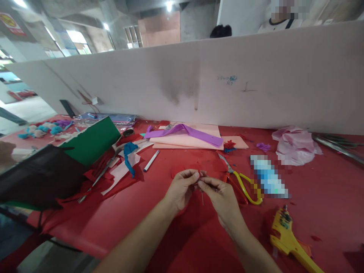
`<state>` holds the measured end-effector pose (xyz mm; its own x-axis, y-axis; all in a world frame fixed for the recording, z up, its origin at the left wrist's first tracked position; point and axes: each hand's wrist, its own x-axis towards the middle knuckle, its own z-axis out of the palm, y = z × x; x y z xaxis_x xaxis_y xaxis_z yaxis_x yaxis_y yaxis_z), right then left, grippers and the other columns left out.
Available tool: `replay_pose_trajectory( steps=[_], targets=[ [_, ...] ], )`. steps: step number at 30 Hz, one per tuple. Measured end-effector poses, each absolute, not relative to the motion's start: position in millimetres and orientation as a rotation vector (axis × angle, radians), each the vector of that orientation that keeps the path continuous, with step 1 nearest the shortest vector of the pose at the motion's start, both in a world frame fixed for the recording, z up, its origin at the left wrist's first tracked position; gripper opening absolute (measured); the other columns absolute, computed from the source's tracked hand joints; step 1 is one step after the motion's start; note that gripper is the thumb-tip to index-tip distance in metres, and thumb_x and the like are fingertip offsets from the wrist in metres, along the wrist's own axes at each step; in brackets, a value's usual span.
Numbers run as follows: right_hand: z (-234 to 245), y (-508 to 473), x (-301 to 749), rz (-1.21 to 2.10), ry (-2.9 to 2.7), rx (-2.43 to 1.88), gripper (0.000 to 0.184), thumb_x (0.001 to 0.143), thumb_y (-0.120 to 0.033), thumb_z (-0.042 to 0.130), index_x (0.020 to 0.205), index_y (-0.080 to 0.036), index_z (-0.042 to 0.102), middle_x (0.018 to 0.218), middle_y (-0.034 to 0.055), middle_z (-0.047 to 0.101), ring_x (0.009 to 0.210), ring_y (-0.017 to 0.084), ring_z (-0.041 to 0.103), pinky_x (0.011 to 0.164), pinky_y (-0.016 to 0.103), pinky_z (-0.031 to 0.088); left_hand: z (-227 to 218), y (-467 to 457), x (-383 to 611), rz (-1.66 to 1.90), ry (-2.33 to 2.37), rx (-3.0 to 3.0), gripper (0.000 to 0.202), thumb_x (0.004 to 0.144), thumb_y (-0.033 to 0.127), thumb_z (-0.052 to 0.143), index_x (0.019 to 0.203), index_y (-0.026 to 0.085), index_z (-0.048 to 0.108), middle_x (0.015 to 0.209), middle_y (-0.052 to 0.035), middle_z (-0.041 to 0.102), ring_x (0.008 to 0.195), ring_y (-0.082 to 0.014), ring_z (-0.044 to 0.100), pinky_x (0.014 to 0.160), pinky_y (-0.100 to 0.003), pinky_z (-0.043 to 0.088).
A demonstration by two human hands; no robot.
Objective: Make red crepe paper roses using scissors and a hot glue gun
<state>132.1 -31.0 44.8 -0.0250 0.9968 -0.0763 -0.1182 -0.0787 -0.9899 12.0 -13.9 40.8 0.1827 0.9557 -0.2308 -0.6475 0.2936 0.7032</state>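
Note:
Both hands meet over the red table (119,223) near its middle. My left hand (182,187) is pinched at the fingertips on a small red piece held against a thin wire stem (202,197) that hangs down between the hands. My right hand (220,195) is also pinched on that stem and red piece. Just right of the hands lie yellow-handled scissors (241,182). A yellow glue gun (287,237) lies at the lower right.
A white partition board (256,79) closes the far side, with people behind it. Pink foam sheets with a purple strip (187,132) lie at the back. Green and black sheets (57,159), red scraps and a white stick (151,160) fill the left. Crumpled pink paper (295,146) sits right.

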Motion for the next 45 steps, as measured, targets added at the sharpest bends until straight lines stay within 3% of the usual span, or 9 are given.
replay_pose_trajectory(
  steps=[4,10,15,24,33,45],
  targets=[
    [41.6,-30.0,133.2,1.334,-1.118,-1.161,0.015,0.07,-0.03,0.07,0.081,-0.021,0.075,0.08,0.0035,0.074,0.08,0.021,0.066,0.079,0.036,0.051,43.2,-16.1,12.9,1.193,0.757,0.539,0.018,0.063,0.025,0.079,0.072,0.011,0.07,0.082,-0.0087,0.07,0.07,-0.013,0.06,0.065,-0.025,0.045],
    [40.2,-22.9,146.6,1.19,-1.216,-1.211,0.021,0.069,-0.035,0.073,0.082,-0.019,0.069,0.084,0.0059,0.071,0.079,0.022,0.064,0.077,0.036,0.05,46.5,-18.3,13.2,1.275,0.786,0.681,0.016,0.067,0.027,0.076,0.069,0.014,0.067,0.077,-0.0028,0.064,0.075,-0.0122,0.058,0.078,-0.027,0.046],
    [48.3,-24.0,150.0,1.065,-1.315,-1.091,0.025,0.073,-0.034,0.072,0.094,-0.022,0.065,0.095,0.0056,0.064,0.084,0.02,0.06,0.075,0.034,0.049,44.8,-19.9,16.9,1.284,0.834,0.783,0.015,0.064,0.025,0.077,0.068,0.016,0.065,0.065,0.0025,0.056,0.066,-0.0097,0.052,0.072,-0.025,0.044],
    [57.7,-35.0,144.6,0.888,-1.486,-0.964,0.018,0.078,-0.023,0.068,0.095,-0.028,0.067,0.087,0.0009,0.054,0.077,0.015,0.053,0.072,0.031,0.047,43.2,-25.3,17.2,1.297,0.699,0.919,0.005,0.068,0.02,0.073,0.07,0.018,0.07,0.068,-0.0015,0.064,0.069,-0.0149,0.057,0.076,-0.031,0.044],
    [55.5,-34.1,138.8,0.978,-1.423,-1.075,0.017,0.079,-0.027,0.066,0.096,-0.024,0.064,0.094,0.0038,0.067,0.086,0.019,0.062,0.077,0.033,0.049,38.6,-19.2,14.1,1.284,0.676,0.558,0.012,0.063,0.023,0.079,0.07,0.016,0.072,0.079,-0.0014,0.064,0.076,-0.0111,0.057,0.076,-0.023,0.043],
    [50.4,-30.9,136.9,1.275,-1.127,-1.103,0.016,0.073,-0.035,0.069,0.078,-0.02,0.071,0.074,0.0032,0.071,0.072,0.019,0.064,0.074,0.034,0.052,42.5,-19.3,15.6,1.231,0.727,0.47,0.02,0.059,0.028,0.082,0.071,0.016,0.073,0.082,-0.0056,0.07,0.076,-0.0136,0.059,0.075,-0.027,0.045]
  ],
)
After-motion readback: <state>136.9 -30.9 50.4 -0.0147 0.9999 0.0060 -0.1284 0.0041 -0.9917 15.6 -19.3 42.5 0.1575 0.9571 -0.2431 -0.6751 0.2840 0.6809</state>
